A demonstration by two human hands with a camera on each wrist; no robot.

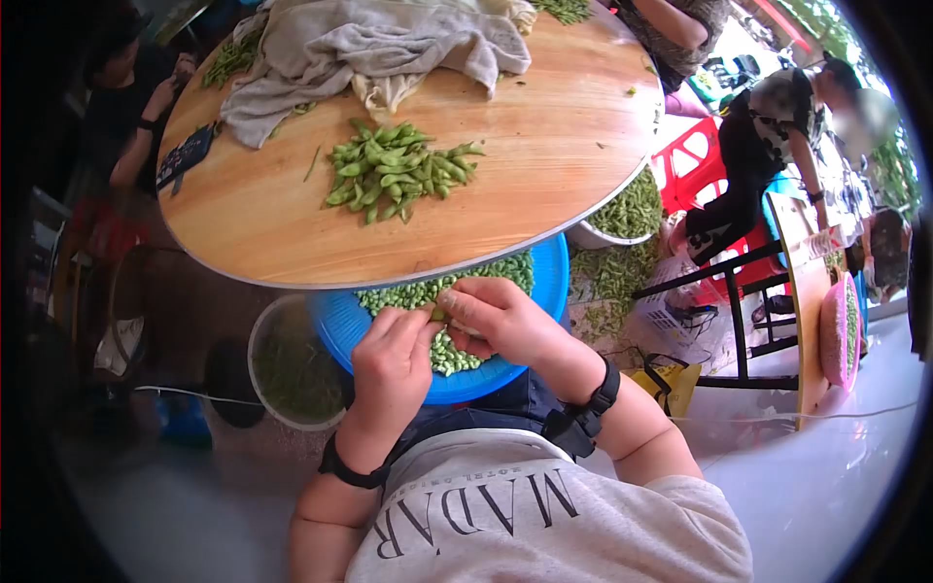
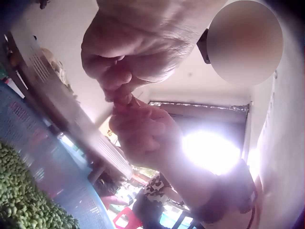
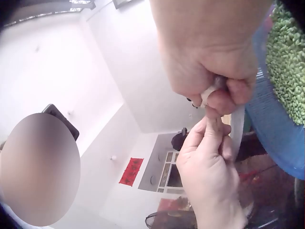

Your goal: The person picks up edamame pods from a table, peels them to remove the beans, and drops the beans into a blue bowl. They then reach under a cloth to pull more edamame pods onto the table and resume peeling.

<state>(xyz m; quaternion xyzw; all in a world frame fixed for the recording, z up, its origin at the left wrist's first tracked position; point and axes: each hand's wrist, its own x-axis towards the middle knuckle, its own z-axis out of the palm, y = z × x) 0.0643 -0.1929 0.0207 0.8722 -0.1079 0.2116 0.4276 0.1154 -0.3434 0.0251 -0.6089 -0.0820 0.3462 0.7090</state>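
Note:
Over a blue basket (image 1: 335,335) of shelled green beans (image 1: 452,360), both hands meet at the fingertips. My left hand (image 1: 394,360) pinches one end of a green bean pod (image 1: 437,315), of which only a small piece shows between the fingers. From the other side my right hand (image 1: 510,321) grips the same pod with thumb and curled fingers. A whitish band (image 3: 209,93) wraps a right-hand finger in the right wrist view. On the round wooden table (image 1: 544,146) just ahead lies a pile of unshelled pods (image 1: 394,170).
A crumpled grey cloth (image 1: 389,49) covers the table's far side, with a phone (image 1: 185,155) at the left edge. Below stand a clear tub (image 1: 292,364) at left and a bowl of pods (image 1: 627,209) at right. Other people are around the table and farther right.

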